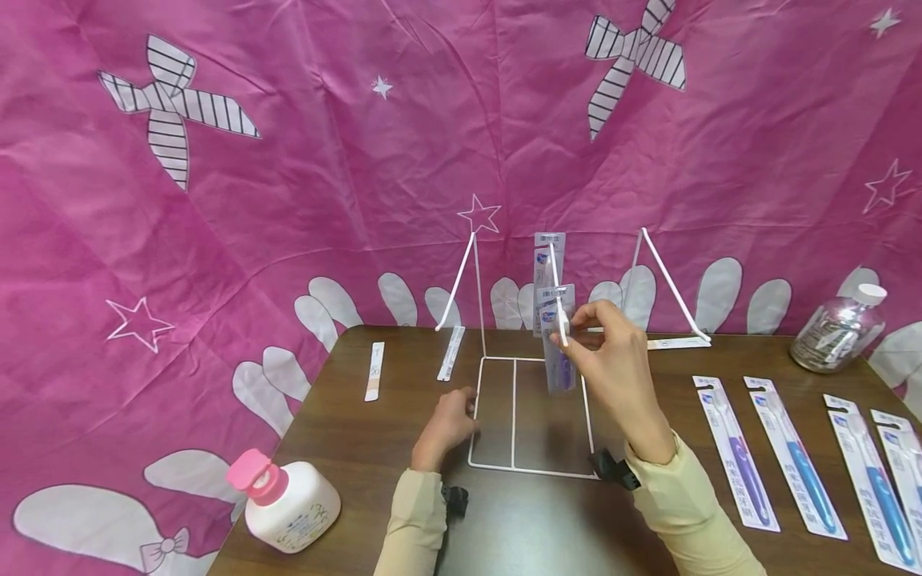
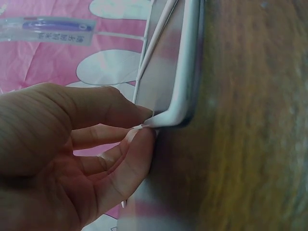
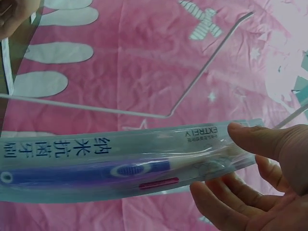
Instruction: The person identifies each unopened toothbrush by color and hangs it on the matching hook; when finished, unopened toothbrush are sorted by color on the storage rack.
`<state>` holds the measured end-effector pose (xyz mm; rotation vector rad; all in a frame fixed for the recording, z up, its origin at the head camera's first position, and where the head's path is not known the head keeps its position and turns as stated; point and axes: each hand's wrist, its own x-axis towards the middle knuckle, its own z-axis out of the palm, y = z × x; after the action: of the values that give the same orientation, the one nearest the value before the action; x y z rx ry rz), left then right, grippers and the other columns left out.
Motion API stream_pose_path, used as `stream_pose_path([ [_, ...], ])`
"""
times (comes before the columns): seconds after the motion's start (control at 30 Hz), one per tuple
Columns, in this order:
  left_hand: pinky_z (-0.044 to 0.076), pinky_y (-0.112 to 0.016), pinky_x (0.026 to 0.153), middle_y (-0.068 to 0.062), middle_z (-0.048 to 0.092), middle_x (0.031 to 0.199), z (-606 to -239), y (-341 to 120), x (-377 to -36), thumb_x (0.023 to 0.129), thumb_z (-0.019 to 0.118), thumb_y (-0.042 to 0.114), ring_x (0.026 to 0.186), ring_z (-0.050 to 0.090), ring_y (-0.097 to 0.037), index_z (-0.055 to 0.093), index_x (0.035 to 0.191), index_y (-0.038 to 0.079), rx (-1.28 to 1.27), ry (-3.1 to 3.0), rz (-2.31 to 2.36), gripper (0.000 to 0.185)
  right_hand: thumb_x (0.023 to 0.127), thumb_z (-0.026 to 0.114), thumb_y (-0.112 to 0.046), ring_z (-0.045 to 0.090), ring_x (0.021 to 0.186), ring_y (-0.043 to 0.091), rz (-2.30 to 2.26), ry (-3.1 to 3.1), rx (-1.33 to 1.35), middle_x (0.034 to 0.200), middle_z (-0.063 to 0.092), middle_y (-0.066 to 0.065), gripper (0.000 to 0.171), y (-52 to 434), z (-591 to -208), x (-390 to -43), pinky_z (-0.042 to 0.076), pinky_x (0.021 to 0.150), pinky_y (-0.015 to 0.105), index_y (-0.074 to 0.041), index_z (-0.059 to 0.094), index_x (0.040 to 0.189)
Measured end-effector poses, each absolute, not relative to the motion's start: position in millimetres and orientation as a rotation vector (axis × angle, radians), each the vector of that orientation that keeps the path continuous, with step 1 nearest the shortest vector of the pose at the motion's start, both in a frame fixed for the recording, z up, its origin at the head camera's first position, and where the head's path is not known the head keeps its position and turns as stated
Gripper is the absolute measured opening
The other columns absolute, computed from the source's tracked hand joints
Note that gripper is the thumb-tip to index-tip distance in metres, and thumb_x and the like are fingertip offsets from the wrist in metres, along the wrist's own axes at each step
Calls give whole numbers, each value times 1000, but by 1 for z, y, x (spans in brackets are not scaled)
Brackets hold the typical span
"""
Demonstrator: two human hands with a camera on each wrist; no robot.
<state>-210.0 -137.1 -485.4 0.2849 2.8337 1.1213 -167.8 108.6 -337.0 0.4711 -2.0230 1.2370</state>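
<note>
A white wire rack (image 1: 515, 416) stands on the table with hooks angled toward me. My left hand (image 1: 448, 424) pinches the left side of its base; in the left wrist view the thumb and forefinger (image 2: 144, 144) meet at the bent white wire (image 2: 180, 96). My right hand (image 1: 612, 360) holds a packaged toothbrush (image 1: 559, 372) by its upper part, at the middle hook's front end. In the right wrist view this toothbrush (image 3: 86, 175) is purple inside clear wrapping. Behind it another packaged toothbrush (image 1: 542, 276) hangs farther back on the same hook.
Several packaged toothbrushes, among them a purple one (image 1: 742, 456) and a blue one (image 1: 799, 456), lie at the right. A white pump bottle (image 1: 295, 512) stands front left, a clear jar (image 1: 835, 332) back right. Slim paper packets (image 1: 374, 372) lie behind my left hand.
</note>
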Motion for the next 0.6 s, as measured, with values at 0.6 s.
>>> stream_pose_path([
  [0.6,47,-32,61,-9,60,84,-484,-136,-209,72,75,-11,71,54,-20,63,117,-10,259,2846,1100,46,71,87,5,69,83,31,1183,-2019,400,87,65,16,33,110,-339,-221,53,69,17,3,60,89],
])
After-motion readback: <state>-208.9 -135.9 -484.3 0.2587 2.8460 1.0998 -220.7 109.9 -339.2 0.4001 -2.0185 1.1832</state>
